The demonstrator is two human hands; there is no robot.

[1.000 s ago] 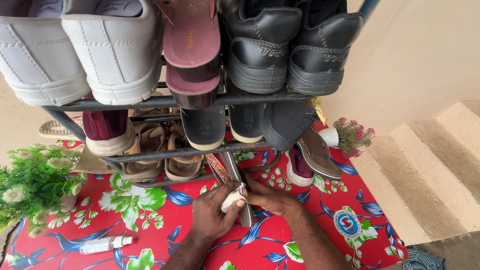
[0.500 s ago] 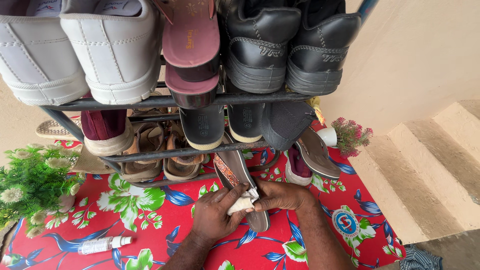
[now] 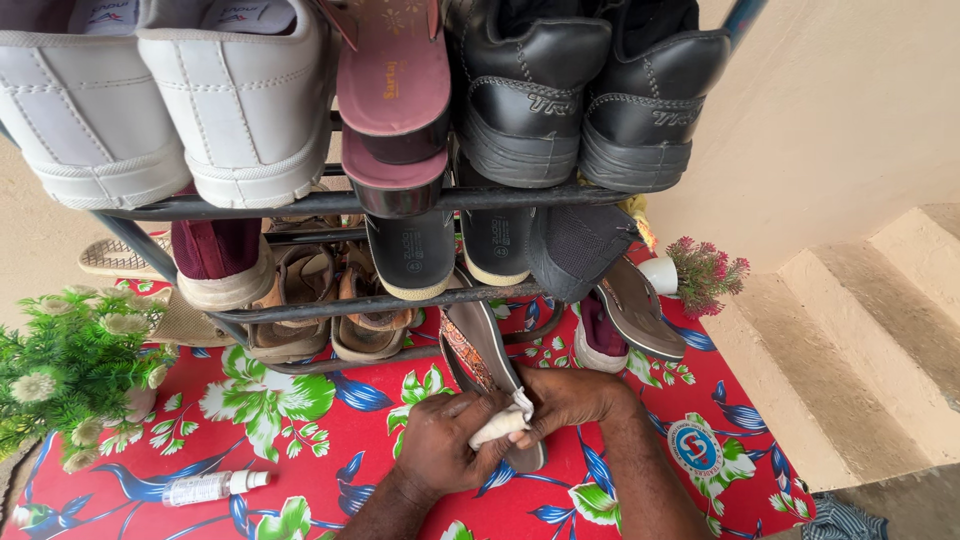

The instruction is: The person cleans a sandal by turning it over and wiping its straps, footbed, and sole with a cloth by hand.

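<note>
While the sandal (image 3: pixel 478 352) lies lengthwise toward the shoe rack (image 3: pixel 330 203), the left hand (image 3: pixel 440 450) clamps a white cloth (image 3: pixel 503 424) against its near end; the right hand (image 3: pixel 570 398) grips its edge.

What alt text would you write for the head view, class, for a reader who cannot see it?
Two hands, left hand and right hand, press a small white cloth against a brown sandal over a red floral mat, below a metal shoe rack full of shoes.

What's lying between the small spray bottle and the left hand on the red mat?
Nothing: in the head view, only bare floral mat lies between the spray bottle and the left hand.
</note>
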